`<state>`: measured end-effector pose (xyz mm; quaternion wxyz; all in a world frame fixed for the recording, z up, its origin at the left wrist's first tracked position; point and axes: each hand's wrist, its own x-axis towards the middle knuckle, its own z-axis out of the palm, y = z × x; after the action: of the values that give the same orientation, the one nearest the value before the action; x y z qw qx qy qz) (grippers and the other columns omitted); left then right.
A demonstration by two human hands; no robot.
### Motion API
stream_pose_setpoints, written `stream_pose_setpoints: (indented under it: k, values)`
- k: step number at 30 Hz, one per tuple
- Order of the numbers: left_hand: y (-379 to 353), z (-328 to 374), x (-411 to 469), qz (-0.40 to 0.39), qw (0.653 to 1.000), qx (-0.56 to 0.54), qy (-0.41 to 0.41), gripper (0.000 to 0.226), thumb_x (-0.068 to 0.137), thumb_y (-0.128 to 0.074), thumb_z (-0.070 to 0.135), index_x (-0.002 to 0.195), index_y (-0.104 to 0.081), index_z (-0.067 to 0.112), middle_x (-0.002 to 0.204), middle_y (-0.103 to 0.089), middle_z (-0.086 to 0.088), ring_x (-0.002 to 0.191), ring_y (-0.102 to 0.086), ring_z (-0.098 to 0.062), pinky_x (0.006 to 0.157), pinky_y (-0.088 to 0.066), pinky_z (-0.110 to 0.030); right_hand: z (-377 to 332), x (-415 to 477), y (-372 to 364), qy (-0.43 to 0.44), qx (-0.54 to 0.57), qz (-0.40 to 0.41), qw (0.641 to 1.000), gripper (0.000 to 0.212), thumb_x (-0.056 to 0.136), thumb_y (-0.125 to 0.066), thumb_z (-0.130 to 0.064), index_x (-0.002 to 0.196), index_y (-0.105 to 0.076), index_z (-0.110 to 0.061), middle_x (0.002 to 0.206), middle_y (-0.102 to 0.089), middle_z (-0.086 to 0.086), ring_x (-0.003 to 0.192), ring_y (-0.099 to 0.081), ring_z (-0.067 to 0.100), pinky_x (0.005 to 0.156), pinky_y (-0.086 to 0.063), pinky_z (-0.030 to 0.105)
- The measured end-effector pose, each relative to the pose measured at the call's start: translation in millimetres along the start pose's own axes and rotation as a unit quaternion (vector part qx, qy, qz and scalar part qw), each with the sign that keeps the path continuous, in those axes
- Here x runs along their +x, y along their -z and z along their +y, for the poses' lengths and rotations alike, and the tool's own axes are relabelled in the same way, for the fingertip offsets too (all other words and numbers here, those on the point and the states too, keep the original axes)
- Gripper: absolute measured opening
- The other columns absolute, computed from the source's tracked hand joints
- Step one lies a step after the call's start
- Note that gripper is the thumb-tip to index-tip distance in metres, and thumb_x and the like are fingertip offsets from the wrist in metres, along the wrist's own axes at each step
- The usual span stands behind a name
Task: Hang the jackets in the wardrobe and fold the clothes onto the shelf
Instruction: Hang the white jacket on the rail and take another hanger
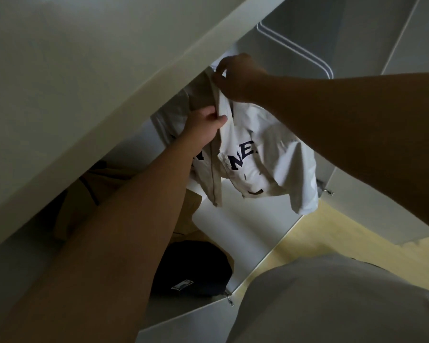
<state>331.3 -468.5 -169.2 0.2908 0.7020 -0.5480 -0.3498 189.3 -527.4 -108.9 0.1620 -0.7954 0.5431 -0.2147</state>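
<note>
A white jacket (263,154) with dark blue letters on its chest hangs inside the white wardrobe (60,95). My left hand (204,126) grips its front edge just below the collar. My right hand (235,78) pinches the collar at the top, close under the wardrobe's upper panel. The hanger and the rail are hidden behind the panel and my hands. A tan garment (104,194) hangs to the left of the white jacket, deeper in the wardrobe.
A dark folded garment (196,268) with a small label lies on the wardrobe's floor below my left arm. The open wardrobe door (372,201) stands at the right, above a yellow floor (332,238). My white shirt fills the lower right.
</note>
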Motion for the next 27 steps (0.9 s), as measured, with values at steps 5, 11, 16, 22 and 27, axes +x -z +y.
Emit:
stream_pose_setpoints:
  k: [5, 11, 16, 22, 27]
  values:
    - [-1.7, 3.9, -2.7, -0.029, 1.000, -0.003, 0.008, 0.020, 0.100, -0.054, 0.026, 0.117, -0.061, 0.019, 0.112, -0.062, -0.003, 0.094, -0.060, -0.014, 0.065, -0.054, -0.021, -16.7, 13.5, -5.5, -0.011, 0.020, 0.010, 1.000, 0.042, 0.097, -0.042, -0.050, 0.106, -0.062, -0.014, 0.105, -0.062, 0.006, 0.096, -0.060, 0.023, 0.078, -0.047, 0.033]
    - [-3.8, 3.7, -9.7, -0.027, 0.999, -0.016, 0.026, 0.018, 0.101, -0.053, 0.022, 0.113, -0.063, 0.015, 0.114, -0.065, -0.012, 0.105, -0.066, -0.024, 0.081, -0.061, -0.034, -34.4, 20.4, -6.6, 0.039, 0.043, -0.075, 0.995, 0.033, 0.098, -0.048, -0.034, 0.117, -0.063, -0.012, 0.112, -0.064, 0.003, 0.103, -0.059, 0.018, 0.093, -0.049, 0.031]
    - [-7.9, -6.4, -17.7, -0.050, 0.995, -0.064, 0.060, 0.012, 0.101, -0.052, 0.016, 0.103, -0.061, 0.024, 0.100, -0.067, 0.005, 0.088, -0.073, -0.009, 0.085, -0.061, -0.038, -23.9, 5.7, -11.7, 0.014, 0.079, -0.046, 0.996, 0.029, 0.094, -0.052, -0.019, 0.117, -0.068, -0.012, 0.109, -0.064, 0.002, 0.100, -0.060, 0.019, 0.077, -0.041, 0.024]
    - [-17.1, -30.5, -26.2, -0.073, 0.992, -0.015, 0.101, 0.031, 0.101, -0.050, 0.007, 0.124, -0.064, 0.023, 0.119, -0.068, 0.010, 0.092, -0.073, -0.011, 0.080, -0.059, -0.031, 15.9, -26.9, -25.6, -0.057, 0.114, -0.008, 0.992, 0.028, 0.091, -0.051, -0.017, 0.107, -0.072, -0.009, 0.110, -0.071, 0.010, 0.105, -0.065, 0.028, 0.086, -0.052, 0.029]
    - [-30.8, -43.0, -38.9, -0.087, 0.988, -0.019, 0.122, 0.036, 0.099, -0.046, 0.000, 0.125, -0.064, 0.017, 0.123, -0.070, 0.003, 0.097, -0.072, -0.022, 0.060, -0.050, -0.020, 48.5, -52.3, -45.6, -0.113, 0.126, -0.040, 0.985, 0.030, 0.093, -0.049, -0.015, 0.111, -0.072, -0.020, 0.118, -0.069, 0.006, 0.112, -0.063, 0.026, 0.091, -0.047, 0.027]
